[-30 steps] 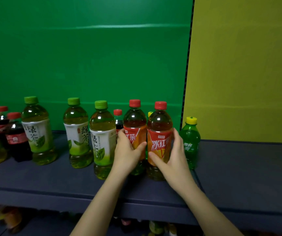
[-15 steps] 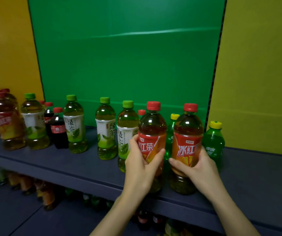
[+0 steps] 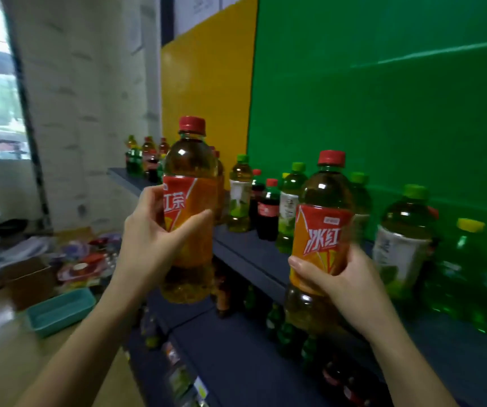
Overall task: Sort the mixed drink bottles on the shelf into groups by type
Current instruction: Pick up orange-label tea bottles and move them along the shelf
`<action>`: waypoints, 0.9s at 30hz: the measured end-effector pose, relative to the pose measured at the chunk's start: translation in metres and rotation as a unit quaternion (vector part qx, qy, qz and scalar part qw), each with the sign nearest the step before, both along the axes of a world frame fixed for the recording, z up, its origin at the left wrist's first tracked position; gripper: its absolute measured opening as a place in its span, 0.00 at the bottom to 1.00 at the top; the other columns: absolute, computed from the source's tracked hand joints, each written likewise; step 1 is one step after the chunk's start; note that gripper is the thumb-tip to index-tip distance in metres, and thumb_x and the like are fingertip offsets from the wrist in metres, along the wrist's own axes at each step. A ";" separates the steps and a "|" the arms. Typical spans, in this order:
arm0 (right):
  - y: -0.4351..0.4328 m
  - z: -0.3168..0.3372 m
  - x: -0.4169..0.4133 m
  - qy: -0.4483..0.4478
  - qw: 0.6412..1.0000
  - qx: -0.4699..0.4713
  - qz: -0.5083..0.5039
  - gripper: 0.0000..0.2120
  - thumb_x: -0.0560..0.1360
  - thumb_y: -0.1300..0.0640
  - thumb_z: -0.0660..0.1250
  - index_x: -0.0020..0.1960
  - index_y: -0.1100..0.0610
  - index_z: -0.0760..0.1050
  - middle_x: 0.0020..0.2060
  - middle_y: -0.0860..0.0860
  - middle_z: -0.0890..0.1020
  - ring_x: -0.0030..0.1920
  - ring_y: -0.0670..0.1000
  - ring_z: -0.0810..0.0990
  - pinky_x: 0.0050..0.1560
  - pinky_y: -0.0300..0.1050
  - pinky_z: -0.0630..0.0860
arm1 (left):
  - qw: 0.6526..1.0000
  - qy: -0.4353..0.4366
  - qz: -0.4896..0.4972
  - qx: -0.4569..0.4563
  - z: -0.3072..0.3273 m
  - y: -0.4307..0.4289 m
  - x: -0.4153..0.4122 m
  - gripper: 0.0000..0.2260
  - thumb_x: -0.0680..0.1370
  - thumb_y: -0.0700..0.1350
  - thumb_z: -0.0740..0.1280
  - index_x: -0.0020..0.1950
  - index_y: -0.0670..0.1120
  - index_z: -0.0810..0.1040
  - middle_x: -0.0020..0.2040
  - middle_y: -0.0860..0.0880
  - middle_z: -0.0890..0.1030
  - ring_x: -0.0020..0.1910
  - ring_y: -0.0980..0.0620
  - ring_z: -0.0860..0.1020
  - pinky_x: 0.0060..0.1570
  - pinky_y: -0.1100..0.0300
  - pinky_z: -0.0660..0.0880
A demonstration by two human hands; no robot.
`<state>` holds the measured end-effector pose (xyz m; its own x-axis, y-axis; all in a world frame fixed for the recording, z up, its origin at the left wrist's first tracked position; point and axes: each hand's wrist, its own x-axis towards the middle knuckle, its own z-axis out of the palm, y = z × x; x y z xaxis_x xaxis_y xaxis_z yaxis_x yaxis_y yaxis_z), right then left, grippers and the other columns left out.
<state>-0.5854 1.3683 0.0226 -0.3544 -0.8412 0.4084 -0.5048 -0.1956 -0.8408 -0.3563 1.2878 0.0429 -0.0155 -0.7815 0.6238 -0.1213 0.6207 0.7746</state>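
Both have come off the shelf (image 3: 237, 248) — the left hand (image 3: 154, 245) grips one iced black tea bottle (image 3: 190, 177), the right hand (image 3: 343, 279) grips the second bottle (image 3: 323, 230), both held in front of the shelf — likely bound for its far end.

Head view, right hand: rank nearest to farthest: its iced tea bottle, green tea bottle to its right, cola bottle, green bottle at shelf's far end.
1. iced tea bottle: in grip of right hand.
2. green tea bottle: just right.
3. cola bottle: farther left.
4. green bottle: far left end.
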 end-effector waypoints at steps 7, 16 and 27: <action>-0.115 -0.026 0.105 0.017 0.997 0.022 0.071 0.28 0.58 0.41 0.77 0.55 0.47 0.73 0.47 0.44 0.81 0.47 0.46 0.80 0.52 0.48 0.77 | 0.991 -0.018 0.132 0.031 -0.024 -0.064 0.135 0.32 0.60 0.59 0.75 0.59 0.52 0.68 0.48 0.57 0.77 0.47 0.61 0.76 0.44 0.61 0.75; -0.241 -0.047 0.222 0.008 0.997 0.023 0.076 0.29 0.58 0.41 0.77 0.55 0.48 0.73 0.47 0.45 0.80 0.49 0.48 0.79 0.53 0.49 0.77 | 0.979 -0.059 0.189 0.043 -0.047 -0.163 0.270 0.27 0.67 0.48 0.74 0.61 0.50 0.66 0.48 0.59 0.73 0.46 0.64 0.72 0.45 0.64 0.70; -0.388 -0.047 0.274 0.001 0.999 0.020 0.050 0.30 0.59 0.42 0.77 0.56 0.49 0.72 0.48 0.46 0.80 0.49 0.48 0.79 0.51 0.47 0.76 | 0.984 -0.046 0.163 0.051 -0.055 -0.331 0.312 0.32 0.64 0.53 0.74 0.65 0.48 0.66 0.55 0.52 0.74 0.53 0.54 0.74 0.51 0.57 0.72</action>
